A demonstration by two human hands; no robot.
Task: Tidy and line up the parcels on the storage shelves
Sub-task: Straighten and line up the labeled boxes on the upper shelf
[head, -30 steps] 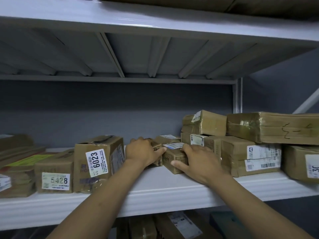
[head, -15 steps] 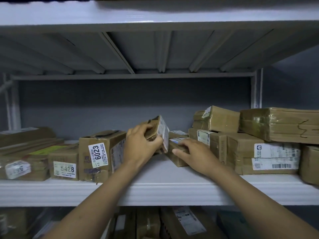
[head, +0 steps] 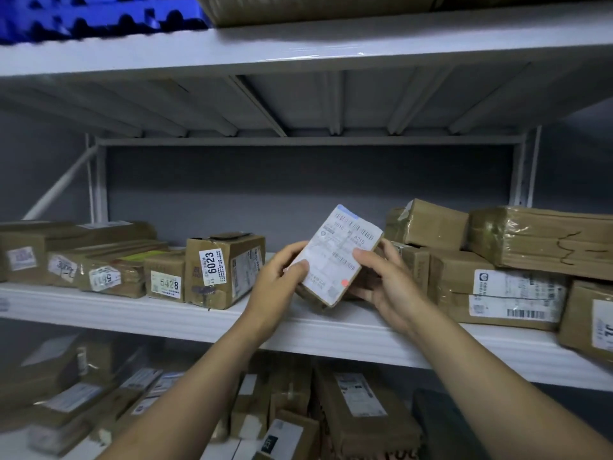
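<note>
A small brown parcel (head: 335,257) with a white shipping label facing me is held tilted above the middle shelf (head: 331,330). My left hand (head: 282,277) grips its left edge, thumb on the label. My right hand (head: 384,280) grips its right side, with the thumb on the label and the fingers behind. On the shelf to the left stand a box marked 6023 (head: 225,270) and a smaller box marked 5428 (head: 165,277). To the right lies a stack of taped brown parcels (head: 497,277).
Flat parcels (head: 76,254) lie at the far left of the same shelf. The lower shelf holds several jumbled parcels (head: 358,403). An upper shelf (head: 331,44) runs overhead with a brown package (head: 315,8) and something blue (head: 99,18) on it.
My left hand has lifted the small parcel off the shelf and turned its label toward me. My right hand left the parcel on the shelf and took hold of the lifted one.
</note>
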